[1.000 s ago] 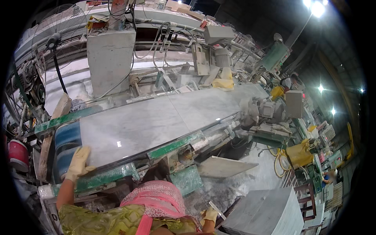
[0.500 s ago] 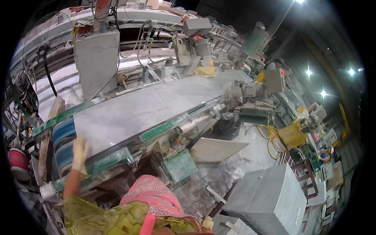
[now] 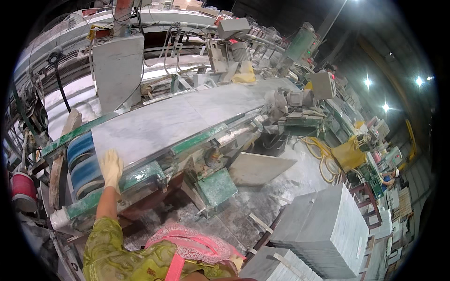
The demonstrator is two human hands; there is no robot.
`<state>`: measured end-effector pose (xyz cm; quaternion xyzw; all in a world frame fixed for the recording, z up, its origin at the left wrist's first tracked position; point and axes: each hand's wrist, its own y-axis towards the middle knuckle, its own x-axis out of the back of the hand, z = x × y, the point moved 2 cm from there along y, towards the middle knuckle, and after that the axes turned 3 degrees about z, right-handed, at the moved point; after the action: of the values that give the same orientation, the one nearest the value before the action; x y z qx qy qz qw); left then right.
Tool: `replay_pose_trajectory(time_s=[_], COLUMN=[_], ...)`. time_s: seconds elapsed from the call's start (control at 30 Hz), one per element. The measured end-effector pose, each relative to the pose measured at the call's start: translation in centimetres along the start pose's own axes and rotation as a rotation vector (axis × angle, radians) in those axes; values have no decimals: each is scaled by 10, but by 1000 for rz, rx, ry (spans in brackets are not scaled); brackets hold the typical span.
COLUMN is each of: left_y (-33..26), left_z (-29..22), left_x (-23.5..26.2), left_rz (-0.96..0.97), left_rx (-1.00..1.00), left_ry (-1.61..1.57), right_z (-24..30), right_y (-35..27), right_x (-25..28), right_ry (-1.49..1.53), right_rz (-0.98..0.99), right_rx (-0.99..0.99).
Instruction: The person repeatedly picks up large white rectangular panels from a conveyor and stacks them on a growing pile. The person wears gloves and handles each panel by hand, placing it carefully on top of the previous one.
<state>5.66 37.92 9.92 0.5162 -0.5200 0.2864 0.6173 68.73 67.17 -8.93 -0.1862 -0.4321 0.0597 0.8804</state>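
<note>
My left hand (image 3: pixel 111 169), in a pale cream glove, lies with its fingers stretched out on the near left corner of a grey-white stone slab (image 3: pixel 145 133). It holds nothing. The slab rests flat on a green-framed conveyor, and a second slab (image 3: pixel 229 101) lies end to end with it farther along. Blue belts (image 3: pixel 85 173) show at the conveyor's left end, beside my hand. My right hand cannot be made out; a pink patterned cloth (image 3: pixel 197 239) covers the lower middle of the view.
Stacked grey slabs (image 3: pixel 323 229) stand at the lower right. A tilted stone piece (image 3: pixel 260 168) leans beside the conveyor. A motor unit (image 3: pixel 295 98) sits at its far right side, with a yellow hose (image 3: pixel 323 152) below. A grey box (image 3: pixel 118 70) rises behind the conveyor.
My left hand has moved right, from beside the blue belts onto the slab's corner. My right glove, seen at the lower edge before, has dropped out of clear sight. The view has shifted slightly.
</note>
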Motion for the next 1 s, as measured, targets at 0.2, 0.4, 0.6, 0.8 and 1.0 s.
replay_pose_trajectory(time_s=[0.2, 0.4, 0.6, 0.8, 1.0], left_y=[2, 1, 0, 0, 42], left_z=[-4, 0, 56, 132, 124], left_x=[6, 2, 11, -8, 9], left_rz=[75, 1, 51, -91, 346], left_rx=[56, 63, 164, 281, 367], left_ry=[10, -54, -526, -151, -310], right_z=[79, 49, 109, 240, 305], right_y=[-45, -8, -8, -53, -75], right_x=[37, 3, -56, -109, -134], right_ry=[23, -152, -56, 570, 512], right_rz=[-124, -7, 144, 366, 521], right_rx=[140, 157, 156, 281, 390])
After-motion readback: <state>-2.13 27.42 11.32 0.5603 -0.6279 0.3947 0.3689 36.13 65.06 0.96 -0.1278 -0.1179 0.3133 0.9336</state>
